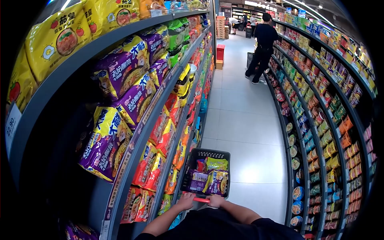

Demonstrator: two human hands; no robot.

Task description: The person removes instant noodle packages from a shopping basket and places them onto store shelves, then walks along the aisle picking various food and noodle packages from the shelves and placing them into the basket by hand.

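My left hand (185, 201) and my right hand (216, 201) are both closed around the red handle (201, 200) of a black shopping basket (189, 154). The basket is just ahead of my body, close to the left shelf. Inside it lie a purple and yellow noodle pack (216, 183), a purple pack (198, 181), a green pack (217, 164) and something red (201, 165). My fingers curl over the handle, so their tips are partly hidden.
On the left, a shelf holds purple noodle packs (122, 66) and yellow noodle packs (60, 38). Cup noodles (297, 193) line the right shelf. A person in dark clothes (264, 44) stands ahead beside a dark basket (250, 60). Red boxes (220, 52) stand at the left shelf's far end.
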